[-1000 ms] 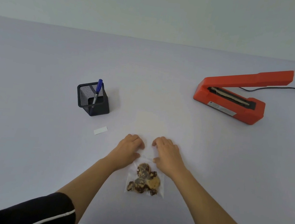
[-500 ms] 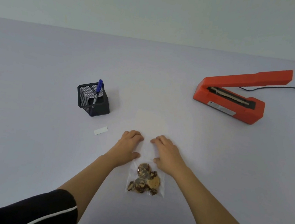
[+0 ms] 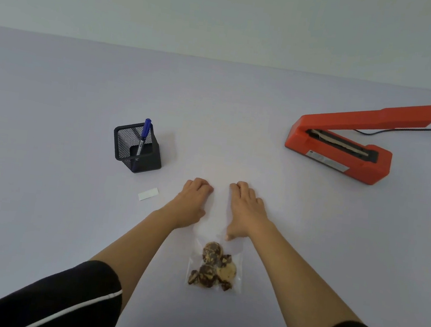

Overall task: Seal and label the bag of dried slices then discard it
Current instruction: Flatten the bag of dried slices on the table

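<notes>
A clear bag of dried slices [image 3: 214, 268] lies flat on the table near me, with brown and yellow slices bunched in its lower half. My left hand [image 3: 193, 201] and my right hand [image 3: 245, 209] lie palm down on the bag's empty upper part, fingertips curled under at its far end. Both thumbs press on the plastic. A small white label [image 3: 148, 194] lies to the left of my left hand. An orange heat sealer [image 3: 346, 149] stands at the far right with its arm raised.
A black mesh pen holder [image 3: 137, 148] with a blue marker [image 3: 144, 134] stands at the left, behind the label. The sealer's black cord [image 3: 414, 130] runs off to the right. The lilac table [image 3: 52, 116] ends at a pale wall.
Both hands have slid a little away from me along the bag's upper part. The slices and the bag's lower half have stayed in place.
</notes>
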### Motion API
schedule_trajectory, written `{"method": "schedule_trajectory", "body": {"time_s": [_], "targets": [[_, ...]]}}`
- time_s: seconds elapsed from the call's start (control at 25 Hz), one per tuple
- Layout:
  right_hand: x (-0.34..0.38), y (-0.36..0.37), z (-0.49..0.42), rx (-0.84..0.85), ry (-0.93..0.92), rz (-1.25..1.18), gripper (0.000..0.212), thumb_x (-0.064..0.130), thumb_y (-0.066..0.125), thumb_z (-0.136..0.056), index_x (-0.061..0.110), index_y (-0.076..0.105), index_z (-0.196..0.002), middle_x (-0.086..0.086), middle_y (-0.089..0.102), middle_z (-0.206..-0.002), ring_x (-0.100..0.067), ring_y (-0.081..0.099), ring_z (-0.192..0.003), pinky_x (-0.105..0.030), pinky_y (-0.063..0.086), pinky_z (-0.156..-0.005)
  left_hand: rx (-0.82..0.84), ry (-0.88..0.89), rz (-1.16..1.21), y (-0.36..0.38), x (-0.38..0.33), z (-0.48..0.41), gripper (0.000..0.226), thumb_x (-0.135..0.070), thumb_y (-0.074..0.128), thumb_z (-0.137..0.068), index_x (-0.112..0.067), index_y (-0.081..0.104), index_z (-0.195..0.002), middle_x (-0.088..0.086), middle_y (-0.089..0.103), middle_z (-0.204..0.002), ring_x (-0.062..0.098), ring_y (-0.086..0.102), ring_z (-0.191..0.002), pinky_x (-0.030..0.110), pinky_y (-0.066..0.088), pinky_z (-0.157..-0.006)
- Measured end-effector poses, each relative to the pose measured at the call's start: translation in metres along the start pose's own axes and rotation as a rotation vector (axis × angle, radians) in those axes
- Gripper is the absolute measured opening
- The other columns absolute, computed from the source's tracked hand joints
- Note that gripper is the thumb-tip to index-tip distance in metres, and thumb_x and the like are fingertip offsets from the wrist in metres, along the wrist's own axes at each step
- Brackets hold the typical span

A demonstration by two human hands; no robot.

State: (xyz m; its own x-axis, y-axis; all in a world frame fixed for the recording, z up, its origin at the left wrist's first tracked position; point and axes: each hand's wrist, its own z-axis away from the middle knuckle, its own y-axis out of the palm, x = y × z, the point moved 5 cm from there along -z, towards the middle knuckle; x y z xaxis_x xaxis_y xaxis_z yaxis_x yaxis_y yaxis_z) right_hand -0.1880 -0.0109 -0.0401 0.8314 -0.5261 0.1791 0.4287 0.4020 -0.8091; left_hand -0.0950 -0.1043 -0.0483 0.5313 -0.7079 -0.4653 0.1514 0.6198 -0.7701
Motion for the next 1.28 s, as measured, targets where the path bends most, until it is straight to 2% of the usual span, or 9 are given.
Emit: {"method": "schedule_trajectory", "body": {"time_s": [0.24,0.4,0.48,0.6,0.72,0.84,0.96,1.16,1.28], "targets": [[-0.003,-0.005,-0.009,0.06,0.021,0.065,0.131,0.039,0.085,-0.053,0.011,-0.005,-0.145,-0.009,0.001,-0.151,-0.03,0.014,-0.135,-0.043,0.024,-0.109,0.111,-0.043,-0.103,-0.013,-0.001,-0.021,0.092,-0.021,0.076,-0.072,-0.006,0.019,-0.143,0.009,0.015,-0.149,0.03,0.018,-0.134,0.037,0.031,-0.111],[-0.003,-0.002,-0.003,0.021,0.006,-0.004,0.13,0.034,0.082,-0.059,0.014,-0.012,-0.146,-0.01,-0.006,-0.154,-0.031,0.008,-0.139,-0.044,0.019,-0.111,0.069,-0.068,-0.118,-0.013,-0.002,-0.022,0.089,-0.02,0.077,-0.072,-0.009,0.022,-0.142,0.01,0.018,-0.147,0.032,0.022,-0.131,0.04,0.036,-0.107],[-0.003,0.001,0.01,-0.087,-0.014,-0.055,0.115,0.028,0.077,-0.064,0.017,-0.002,-0.147,-0.011,0.008,-0.15,-0.03,0.017,-0.134,-0.04,0.024,-0.107,-0.052,-0.052,-0.113,-0.009,-0.002,-0.012,0.066,-0.014,0.071,-0.077,-0.012,0.036,-0.132,0.01,0.033,-0.135,0.029,0.034,-0.119,0.039,0.043,-0.098],[-0.002,0.016,0.029,-0.203,-0.097,-0.205,0.064,0.013,0.065,-0.075,0.016,0.035,-0.131,-0.006,0.044,-0.126,-0.024,0.044,-0.112,-0.033,0.041,-0.091,-0.134,-0.008,-0.05,0.009,0.0,0.012,0.019,-0.009,0.051,-0.091,-0.008,0.054,-0.11,0.01,0.051,-0.112,0.026,0.048,-0.102,0.033,0.044,-0.087],[-0.002,0.037,0.043,-0.188,-0.126,-0.392,0.023,0.005,0.052,-0.086,0.012,0.057,-0.108,-0.005,0.06,-0.106,-0.021,0.057,-0.096,-0.032,0.049,-0.083,-0.153,-0.003,0.033,0.017,0.003,0.029,0.025,-0.02,0.048,-0.094,-0.007,0.058,-0.114,0.009,0.054,-0.114,0.025,0.05,-0.101,0.033,0.042,-0.094],[-0.008,0.045,0.049,-0.211,-0.079,-0.51,0.019,0.01,0.054,-0.086,0.013,0.063,-0.103,0.003,0.055,-0.095,-0.01,0.054,-0.084,-0.018,0.044,-0.077,-0.047,0.02,0.033,0.023,0.001,0.041,0.05,-0.033,0.055,-0.09,-0.012,0.045,-0.134,0.006,0.043,-0.132,0.023,0.04,-0.119,0.031,0.034,-0.105],[-0.006,0.045,0.05,-0.215,-0.063,-0.53,0.018,0.019,0.06,-0.086,0.014,0.062,-0.103,0.008,0.048,-0.092,-0.008,0.052,-0.083,-0.016,0.04,-0.077,-0.075,0.037,-0.027,0.029,0.005,0.053,0.053,-0.029,0.057,-0.089,-0.014,0.041,-0.138,0.005,0.037,-0.14,0.024,0.035,-0.126,0.034,0.033,-0.108],[0.0,0.039,0.048,-0.206,-0.077,-0.499,0.014,0.014,0.06,-0.086,0.013,0.068,-0.098,-0.001,0.062,-0.091,-0.014,0.059,-0.084,-0.028,0.05,-0.083,-0.131,0.184,-0.026,0.032,-0.002,0.058,0.02,-0.005,0.059,-0.086,-0.009,0.066,-0.105,0.01,0.061,-0.106,0.029,0.053,-0.096,0.038,0.049,-0.086],[0.005,0.037,0.045,-0.178,-0.102,-0.461,0.018,0.009,0.058,-0.086,0.012,0.071,-0.098,-0.006,0.067,-0.095,-0.019,0.062,-0.088,-0.026,0.049,-0.081,-0.058,0.214,-0.016,0.038,-0.01,0.056,0.028,0.0,0.05,-0.088,-0.009,0.068,-0.108,0.009,0.063,-0.107,0.027,0.054,-0.098,0.03,0.045,-0.087]]}}
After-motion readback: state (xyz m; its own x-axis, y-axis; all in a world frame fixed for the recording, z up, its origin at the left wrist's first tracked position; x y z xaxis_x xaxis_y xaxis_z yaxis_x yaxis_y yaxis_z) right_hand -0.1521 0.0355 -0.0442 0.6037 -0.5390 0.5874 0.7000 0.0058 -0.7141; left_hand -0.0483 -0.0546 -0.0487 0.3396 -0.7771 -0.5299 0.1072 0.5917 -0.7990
